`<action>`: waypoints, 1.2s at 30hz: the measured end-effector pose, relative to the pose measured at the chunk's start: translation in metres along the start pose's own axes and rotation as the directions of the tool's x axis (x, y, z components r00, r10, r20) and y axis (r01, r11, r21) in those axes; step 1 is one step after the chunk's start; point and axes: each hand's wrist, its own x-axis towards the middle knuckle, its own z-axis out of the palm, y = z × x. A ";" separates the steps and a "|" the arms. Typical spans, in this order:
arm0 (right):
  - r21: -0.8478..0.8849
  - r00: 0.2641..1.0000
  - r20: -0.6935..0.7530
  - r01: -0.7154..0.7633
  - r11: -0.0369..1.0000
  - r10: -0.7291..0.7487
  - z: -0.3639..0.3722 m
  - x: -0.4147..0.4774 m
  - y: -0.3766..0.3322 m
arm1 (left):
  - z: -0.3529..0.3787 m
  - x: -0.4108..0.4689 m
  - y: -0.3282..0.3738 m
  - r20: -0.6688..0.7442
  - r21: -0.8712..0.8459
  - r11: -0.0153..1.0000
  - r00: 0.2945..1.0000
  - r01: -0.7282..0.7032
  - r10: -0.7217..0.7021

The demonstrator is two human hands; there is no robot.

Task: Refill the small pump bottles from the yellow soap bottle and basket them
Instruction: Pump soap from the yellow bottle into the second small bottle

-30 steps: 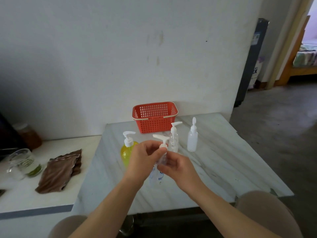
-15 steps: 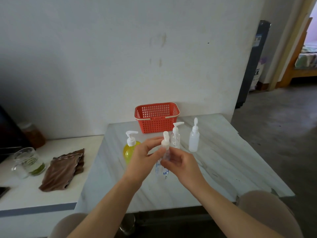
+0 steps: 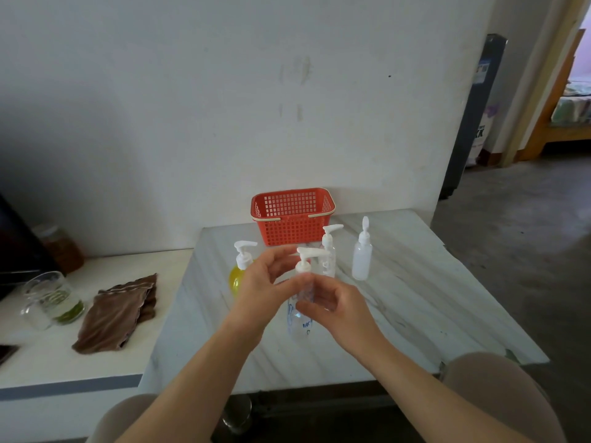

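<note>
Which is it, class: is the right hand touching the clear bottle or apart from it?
Touching. The head view shows the right hand with fingers curled round the clear bottle, below its pump.

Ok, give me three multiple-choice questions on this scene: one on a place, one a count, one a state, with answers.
1. Where is the red basket? A on the floor; B on the table by the wall; C on the left counter.
2. How many bottles on or above the table? A two; B four; C six.
3. The clear pump bottle is: A held in both hands; B lying down; C in the basket.
B, it stands by the wall; B, yellow soap bottle, held one, second pump bottle, cloudy bottle; A, left hand at its pump, right hand round its body.
</note>
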 end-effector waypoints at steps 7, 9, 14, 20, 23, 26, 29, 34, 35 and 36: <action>-0.015 1.000 -0.012 -0.023 1.000 0.023 0.000 -0.001 0.004 | -0.007 -0.001 0.002 -0.042 0.022 0.998 0.997 -0.060 0.061; -0.016 0.999 -0.015 -0.031 0.999 0.030 0.001 -0.002 0.005 | -0.005 -0.003 0.003 -0.037 0.058 0.997 0.998 -0.055 0.057; -0.024 1.000 -0.005 -0.024 0.999 0.024 0.001 -0.005 0.005 | 0.000 -0.003 0.003 -0.010 0.088 0.996 1.000 -0.021 0.022; -0.076 1.000 0.010 -0.020 0.997 0.021 0.002 -0.009 0.006 | -0.001 -0.001 0.000 0.006 0.135 0.990 0.999 0.039 -0.040; -0.060 0.999 0.010 -0.039 0.997 0.040 0.004 -0.011 0.007 | -0.002 -0.003 0.000 0.100 0.034 0.996 0.991 0.082 -0.085; -0.032 0.999 0.003 -0.049 0.998 0.049 0.003 -0.011 0.010 | -0.004 -0.005 0.001 0.177 -0.004 0.998 0.982 0.060 -0.059; -0.030 0.999 -0.001 -0.044 0.999 0.044 0.001 -0.011 0.011 | -0.006 -0.006 0.004 0.143 0.027 1.000 0.990 0.006 -0.010; -0.031 0.999 -0.006 -0.051 0.998 0.051 0.004 -0.012 0.012 | -0.004 -0.003 0.003 0.038 0.078 0.997 0.999 0.001 -0.004; -0.031 0.998 -0.006 -0.055 0.998 0.055 0.005 -0.013 0.013 | -0.003 -0.003 0.003 0.050 0.088 0.996 0.999 0.010 -0.014; -0.030 0.998 -0.005 -0.059 0.998 0.059 0.006 -0.014 0.014 | -0.004 -0.004 0.003 0.074 0.102 0.995 0.997 0.015 -0.023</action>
